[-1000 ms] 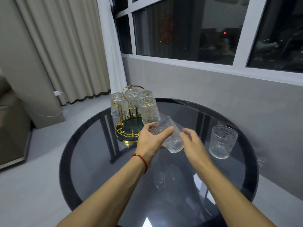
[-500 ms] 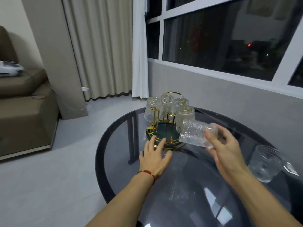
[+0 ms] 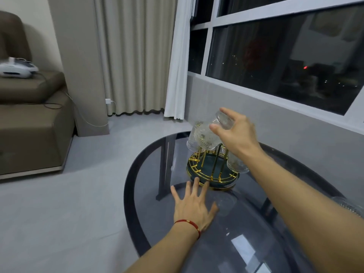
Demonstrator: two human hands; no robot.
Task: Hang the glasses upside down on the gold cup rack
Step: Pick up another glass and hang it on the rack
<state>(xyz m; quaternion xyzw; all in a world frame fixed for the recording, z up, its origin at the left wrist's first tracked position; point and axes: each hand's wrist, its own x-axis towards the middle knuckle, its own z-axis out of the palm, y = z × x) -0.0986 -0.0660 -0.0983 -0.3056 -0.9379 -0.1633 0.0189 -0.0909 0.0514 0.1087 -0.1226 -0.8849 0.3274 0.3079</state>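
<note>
The gold cup rack (image 3: 212,175) with its dark green round base stands on the round dark glass table (image 3: 197,243). My right hand (image 3: 239,134) grips a clear ribbed glass (image 3: 208,134) by its bottom, tilted mouth-down and to the left, above the rack's left side. Another glass (image 3: 236,164) hangs upside down on the rack's right. Further hung glasses are partly hidden behind the held one and my hand. My left hand (image 3: 194,207) lies flat with fingers spread on the table, just in front of the rack's base.
One more glass (image 3: 349,206) peeks out behind my right forearm at the table's right edge. A brown sofa (image 3: 29,123) with a white device (image 3: 17,67) stands at the left. Curtains and a dark window fill the back.
My right hand has lifted the glass from beside the rack to above it and tipped it mouth-down. My left hand has stayed flat on the table. The camera has swung left.
</note>
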